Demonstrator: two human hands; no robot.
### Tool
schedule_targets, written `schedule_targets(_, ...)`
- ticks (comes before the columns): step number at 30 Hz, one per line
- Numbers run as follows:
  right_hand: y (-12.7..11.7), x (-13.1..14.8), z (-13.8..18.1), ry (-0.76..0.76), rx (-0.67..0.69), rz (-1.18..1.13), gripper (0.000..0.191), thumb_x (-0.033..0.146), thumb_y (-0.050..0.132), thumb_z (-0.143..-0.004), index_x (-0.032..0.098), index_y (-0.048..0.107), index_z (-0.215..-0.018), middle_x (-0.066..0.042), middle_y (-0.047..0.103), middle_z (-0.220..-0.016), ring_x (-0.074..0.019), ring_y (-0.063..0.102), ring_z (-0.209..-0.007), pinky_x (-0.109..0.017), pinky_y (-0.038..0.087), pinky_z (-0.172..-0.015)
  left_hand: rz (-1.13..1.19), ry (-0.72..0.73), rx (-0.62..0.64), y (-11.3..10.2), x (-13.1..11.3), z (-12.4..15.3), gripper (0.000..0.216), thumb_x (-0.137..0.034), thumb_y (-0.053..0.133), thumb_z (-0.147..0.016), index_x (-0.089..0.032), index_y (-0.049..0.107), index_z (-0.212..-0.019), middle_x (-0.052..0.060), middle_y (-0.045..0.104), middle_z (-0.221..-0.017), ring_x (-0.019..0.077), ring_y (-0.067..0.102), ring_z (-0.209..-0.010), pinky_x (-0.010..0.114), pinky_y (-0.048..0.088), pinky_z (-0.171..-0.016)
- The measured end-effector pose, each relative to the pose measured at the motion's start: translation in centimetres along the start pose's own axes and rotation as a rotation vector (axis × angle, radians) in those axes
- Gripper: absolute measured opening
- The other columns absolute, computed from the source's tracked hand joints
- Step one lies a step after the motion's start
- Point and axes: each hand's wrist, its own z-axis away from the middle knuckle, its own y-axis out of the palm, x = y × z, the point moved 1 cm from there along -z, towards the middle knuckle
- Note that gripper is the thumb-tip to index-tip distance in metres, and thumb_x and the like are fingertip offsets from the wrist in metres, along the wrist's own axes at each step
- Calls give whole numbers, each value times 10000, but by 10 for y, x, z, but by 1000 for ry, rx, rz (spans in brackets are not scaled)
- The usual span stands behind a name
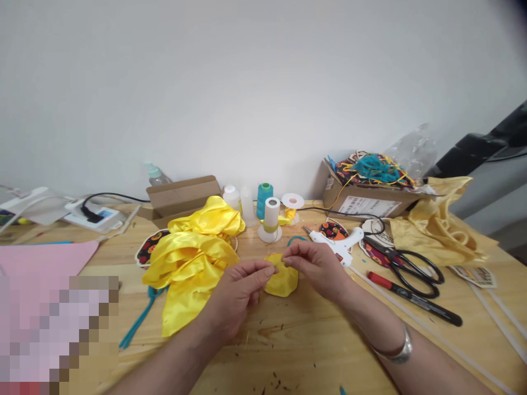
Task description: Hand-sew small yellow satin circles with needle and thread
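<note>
A small round piece of thin yellow fabric (282, 282) is at the middle, in front of me, between my hands. My left hand (236, 293) is closed in a pinch, thumb and forefinger at the fabric's left upper part. From the other side, my right hand (315, 269) pinches close to the left fingertips, over the fabric's top; whatever is in that pinch is too small to make out. A heap of shiny yellow satin (193, 263) lies beside my left hand. Just behind my right hand is a white glue gun (340, 247).
Black-handled scissors (415, 271) and a red-capped black marker (415, 299) lie at right. Behind stand a white spool (272, 216), a teal thread cone (264, 200) and a cardboard box (362, 206). Gold fabric (436, 236) is far right; a power strip (96, 215) is left.
</note>
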Motion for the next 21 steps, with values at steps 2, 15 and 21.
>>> schedule_targets(2, 0, 2, 0, -4, 10, -35, 82, 204, 593, -743, 165, 642, -689, 11, 625, -648, -117, 545, -630, -239, 433, -610, 8, -9, 15, 0, 0, 0, 182, -322, 746, -662, -153, 721, -725, -54, 454, -495, 37, 256, -436, 185, 155, -406)
schedule_targets(15, 1, -4, 2, 34, 57, -213, 162, 232, 672, -692, 182, 716, -839, -18, 697, -775, -143, 605, -721, -289, 475, -690, 71, -24, 31, 0, -1, 0, 195, -321, 761, -644, -144, 715, -711, -62, 417, -477, 29, 249, -428, 170, 147, -398)
schedule_targets(21, 1, -2, 1, 75, 0, -175, 96, 247, 653, -684, 160, 694, -688, 3, 631, -637, -115, 532, -610, -248, 420, -591, 32, -35, 17, -1, 1, 0, 189, -329, 749, -657, -148, 726, -707, -70, 387, -444, 36, 231, -417, 197, 121, -407)
